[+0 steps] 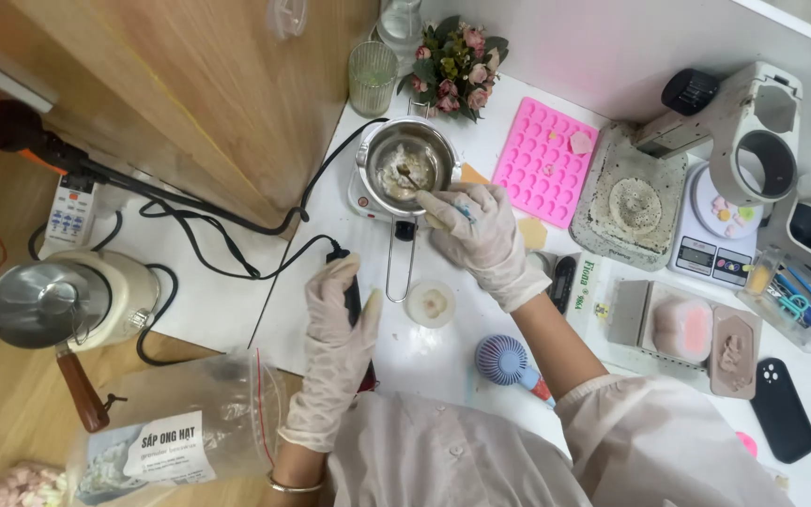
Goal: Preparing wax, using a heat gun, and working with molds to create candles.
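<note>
In the pot (404, 164) — spoon (412, 176) slanting toward right hand (474, 230).

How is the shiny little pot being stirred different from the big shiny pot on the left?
The small steel pot sits on a white hotplate, open, with whitish bits inside; the right gloved hand stirs it. The larger steel pot with the wooden handle stands untouched on a cream base. Both are shiny metal.
</note>
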